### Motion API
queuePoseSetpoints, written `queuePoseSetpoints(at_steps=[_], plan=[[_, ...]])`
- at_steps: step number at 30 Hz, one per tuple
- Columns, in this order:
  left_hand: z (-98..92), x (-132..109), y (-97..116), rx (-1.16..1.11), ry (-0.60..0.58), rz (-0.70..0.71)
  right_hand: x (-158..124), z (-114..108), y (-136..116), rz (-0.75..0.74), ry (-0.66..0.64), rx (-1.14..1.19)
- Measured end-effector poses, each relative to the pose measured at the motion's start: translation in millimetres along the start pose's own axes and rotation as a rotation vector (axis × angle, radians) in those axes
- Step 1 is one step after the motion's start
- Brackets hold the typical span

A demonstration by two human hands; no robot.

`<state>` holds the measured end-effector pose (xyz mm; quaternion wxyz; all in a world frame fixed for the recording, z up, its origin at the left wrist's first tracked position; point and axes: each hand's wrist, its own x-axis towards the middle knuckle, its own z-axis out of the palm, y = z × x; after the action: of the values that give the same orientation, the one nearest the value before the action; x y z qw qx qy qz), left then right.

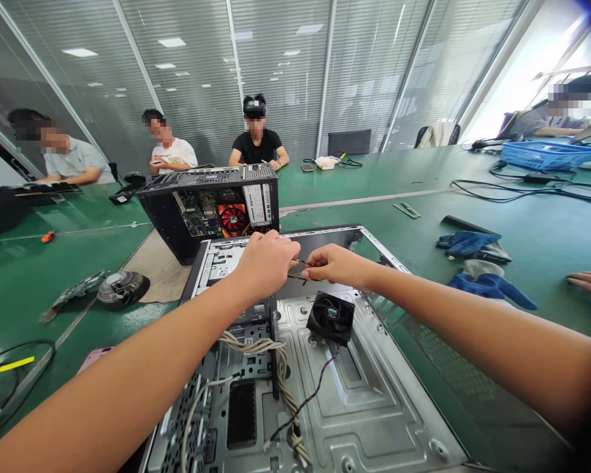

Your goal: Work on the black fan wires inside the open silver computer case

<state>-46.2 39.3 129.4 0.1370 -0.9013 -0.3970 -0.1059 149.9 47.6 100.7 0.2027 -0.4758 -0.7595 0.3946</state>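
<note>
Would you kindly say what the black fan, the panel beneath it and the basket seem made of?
Black fan: probably matte plastic, moulded-looking. Panel: likely bare metal, shiny, with pressed ridges. Basket: probably smooth plastic, with slotted blue sides.

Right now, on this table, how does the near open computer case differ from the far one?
Pose: the near computer case lies flat, open side up; the far computer case stands upright, open side facing the camera.
Contents: the near computer case shows a black cooling fan and twisted cables; the far computer case shows a circuit board and red-and-black fan.
Both are open on one side.
</note>
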Motion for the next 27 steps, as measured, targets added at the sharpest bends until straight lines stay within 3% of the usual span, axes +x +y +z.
queuePoseSetpoints(at_steps=[27], plan=[[1.2,3.0,-0.4,-0.025,-0.012,-0.086,1.8,1.7,2.4,-0.055,0.152,0.098]])
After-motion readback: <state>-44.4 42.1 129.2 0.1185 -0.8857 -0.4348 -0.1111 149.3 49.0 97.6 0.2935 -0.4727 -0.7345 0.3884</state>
